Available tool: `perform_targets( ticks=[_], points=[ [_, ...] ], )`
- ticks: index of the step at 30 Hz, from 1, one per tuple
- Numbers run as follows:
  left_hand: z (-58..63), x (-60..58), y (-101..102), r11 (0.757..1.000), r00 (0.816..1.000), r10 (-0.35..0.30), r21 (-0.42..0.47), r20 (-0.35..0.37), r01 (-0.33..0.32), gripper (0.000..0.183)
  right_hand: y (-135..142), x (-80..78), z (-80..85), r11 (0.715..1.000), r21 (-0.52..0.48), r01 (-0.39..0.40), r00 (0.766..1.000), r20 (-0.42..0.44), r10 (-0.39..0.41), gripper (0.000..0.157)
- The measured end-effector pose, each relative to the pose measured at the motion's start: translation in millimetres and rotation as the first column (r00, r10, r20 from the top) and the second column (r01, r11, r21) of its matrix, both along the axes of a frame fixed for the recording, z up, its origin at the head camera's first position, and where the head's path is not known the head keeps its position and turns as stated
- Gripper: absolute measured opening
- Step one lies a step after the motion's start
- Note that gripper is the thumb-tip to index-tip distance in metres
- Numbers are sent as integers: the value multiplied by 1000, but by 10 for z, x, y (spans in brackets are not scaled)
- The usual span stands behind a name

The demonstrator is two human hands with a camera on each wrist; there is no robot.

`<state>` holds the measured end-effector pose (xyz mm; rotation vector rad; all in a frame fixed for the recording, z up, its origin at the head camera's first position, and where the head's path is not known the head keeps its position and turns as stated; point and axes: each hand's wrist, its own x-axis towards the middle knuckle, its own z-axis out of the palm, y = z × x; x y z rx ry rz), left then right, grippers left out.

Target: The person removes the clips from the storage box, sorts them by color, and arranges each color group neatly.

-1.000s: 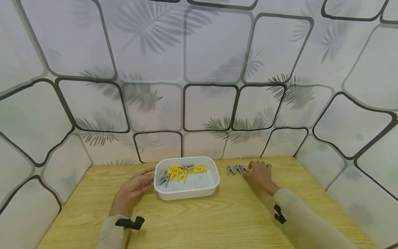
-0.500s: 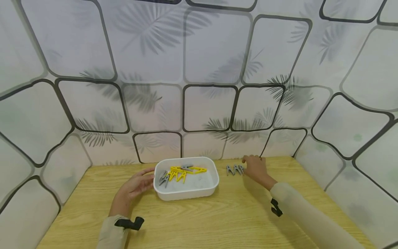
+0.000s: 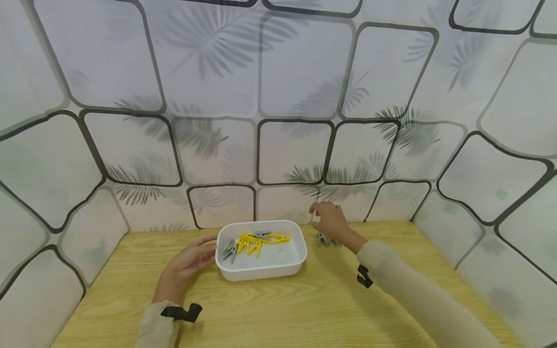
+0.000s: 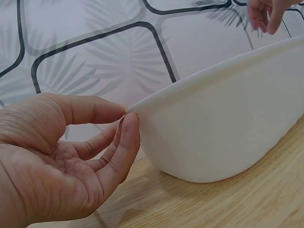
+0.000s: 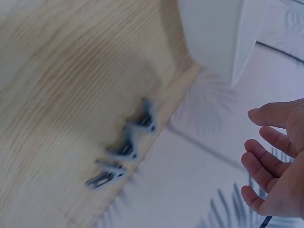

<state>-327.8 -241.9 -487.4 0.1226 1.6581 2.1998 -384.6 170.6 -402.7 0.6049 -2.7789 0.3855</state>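
Observation:
A white plastic tub sits on the wooden table, holding yellow clothespins and a few grey clothespins. My left hand is at the tub's left end; in the left wrist view its thumb and fingertips touch the outside at the rim. Three more grey clothespins lie in a row near the table's back edge, right of the tub. Over that row, raised off the table, is my right hand. Its fingers are loosely bent, with nothing between them in the right wrist view.
A patterned wall covering, printed with dark outlines and grey leaves, rises behind the table and along both sides. The wooden tabletop extends in front of the tub. A black strap wraps the right sleeve; another is on the left.
My right hand has left the rightmost grey clothespin, rising and moving left over the row. My left hand and the tub stay in place.

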Motion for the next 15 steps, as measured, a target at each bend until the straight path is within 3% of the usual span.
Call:
perform_targets(
  ticks=[9,15],
  points=[
    [37,13,22,1000,1000,2,3,1,-2,64,-488,25,-8,978,-87,-192,981,23,194,26],
    [13,2,11,1000,1000,-3,14,-11,3,63,-725,28,-90,972,-79,-221,974,44,224,25]
  ],
)
